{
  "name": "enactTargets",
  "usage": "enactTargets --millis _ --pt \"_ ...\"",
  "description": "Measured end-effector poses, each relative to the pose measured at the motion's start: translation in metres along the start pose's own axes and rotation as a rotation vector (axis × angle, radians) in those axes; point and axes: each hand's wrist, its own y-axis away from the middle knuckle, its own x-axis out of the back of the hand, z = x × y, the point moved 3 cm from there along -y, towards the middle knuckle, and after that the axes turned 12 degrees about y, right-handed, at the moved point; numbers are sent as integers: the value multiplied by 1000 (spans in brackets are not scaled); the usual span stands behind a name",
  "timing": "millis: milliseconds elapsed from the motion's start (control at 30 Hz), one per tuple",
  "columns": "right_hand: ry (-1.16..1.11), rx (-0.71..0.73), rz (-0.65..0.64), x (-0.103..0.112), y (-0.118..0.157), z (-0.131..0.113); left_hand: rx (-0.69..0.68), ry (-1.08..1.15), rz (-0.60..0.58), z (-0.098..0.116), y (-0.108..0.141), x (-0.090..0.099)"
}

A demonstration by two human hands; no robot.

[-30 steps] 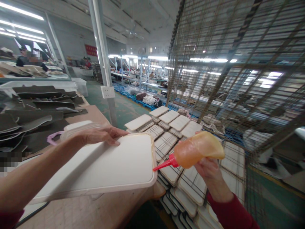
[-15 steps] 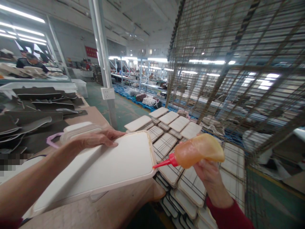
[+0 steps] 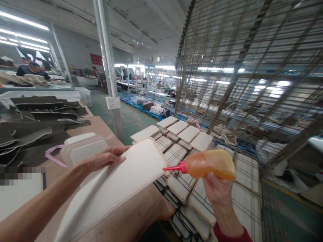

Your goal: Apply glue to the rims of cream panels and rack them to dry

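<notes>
My left hand (image 3: 107, 158) grips the upper edge of a long white panel (image 3: 136, 171) with rounded corners, thumb on its face and fingers partly hidden behind. A glossy yellowish line runs along the panel's far edge. In my right hand (image 3: 218, 188) is a squeeze bottle (image 3: 209, 164) of amber liquid, most likely glue, lying nearly level. Its red nozzle points left, with the tip at the panel's right corner. A stack of similar pale panels (image 3: 88, 148) stands on the table behind my left hand.
Wire racks (image 3: 176, 153) bear several rows of pale panels beyond and below the bottle. A tilted wire grid (image 3: 234, 67) rises at the right. Dark curved sheets (image 3: 42, 111) pile up on the left of the brown table (image 3: 103, 129). A metal post with a socket box (image 3: 112, 103) stands ahead.
The panel has turned, its right end now angled further upward. The bottle has swung nearly level, and its nozzle tip has risen slightly with the panel's corner. Both hands keep their hold.
</notes>
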Motion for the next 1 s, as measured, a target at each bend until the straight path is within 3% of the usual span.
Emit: enactTargets --millis 333,733,1000 --pt "42 31 142 4 1 10 -77 112 51 -31 -15 6" --pt "106 50 128 -3 0 18 -94 184 88 -40 -21 3" --pt "-77 -156 40 -12 5 12 -76 182 93 -37 -19 -4"
